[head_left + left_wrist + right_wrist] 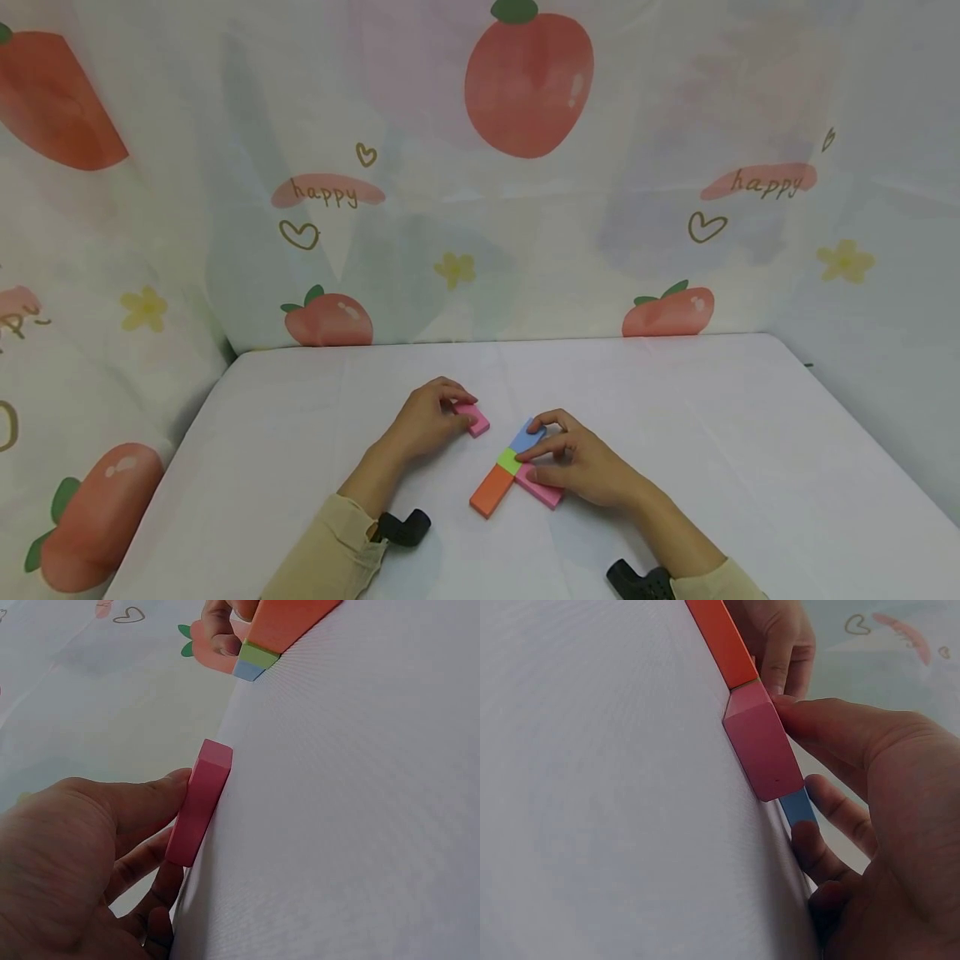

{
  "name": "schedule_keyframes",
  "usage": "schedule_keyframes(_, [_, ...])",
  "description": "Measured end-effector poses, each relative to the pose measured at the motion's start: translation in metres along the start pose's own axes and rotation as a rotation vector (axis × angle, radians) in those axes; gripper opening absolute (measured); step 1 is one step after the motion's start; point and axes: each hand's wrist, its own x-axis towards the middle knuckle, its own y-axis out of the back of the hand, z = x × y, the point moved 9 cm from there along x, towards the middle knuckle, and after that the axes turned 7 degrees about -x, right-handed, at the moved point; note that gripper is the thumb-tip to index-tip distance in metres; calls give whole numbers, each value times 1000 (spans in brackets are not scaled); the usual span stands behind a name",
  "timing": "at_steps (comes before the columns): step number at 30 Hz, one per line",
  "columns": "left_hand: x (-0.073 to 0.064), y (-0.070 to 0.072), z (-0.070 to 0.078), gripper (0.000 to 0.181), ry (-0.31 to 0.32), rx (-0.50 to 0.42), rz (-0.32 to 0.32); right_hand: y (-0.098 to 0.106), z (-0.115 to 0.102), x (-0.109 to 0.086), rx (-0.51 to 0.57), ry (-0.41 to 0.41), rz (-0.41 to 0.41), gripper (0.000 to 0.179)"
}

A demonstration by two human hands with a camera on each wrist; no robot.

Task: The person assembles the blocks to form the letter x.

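Note:
In the head view my left hand (pixel 435 417) pinches a flat pink block (pixel 472 419) between thumb and fingers. The left wrist view shows this pink block (pixel 201 802) tilted, close to the white surface. My right hand (pixel 588 462) lies over a group of blocks, its fingers spread and gently bent. Its fingertips touch the group around the blue block (pixel 523 437) and the small green block (pixel 509 462). The thumb rests on a second pink block (pixel 542 487), which juts toward the lower right. An orange block (pixel 491 492) continues the diagonal row beyond the green one.
The blocks lie on a white-covered table (pixel 675 400). Behind it hangs a curtain (pixel 420 100) printed with fruit, hearts and flowers. A black wrist device (pixel 405 527) sits by the left sleeve, another black device (pixel 637 581) by the right.

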Motion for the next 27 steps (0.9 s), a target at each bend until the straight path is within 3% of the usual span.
schedule_keyframes(10, [-1,0,0,19,5,-11,-3,0,2,0,-3,-14,-3,18])
schedule_keyframes(27, [-2,-1,9,21,6,46,-30,0,0,-1,9,4,-2,18])
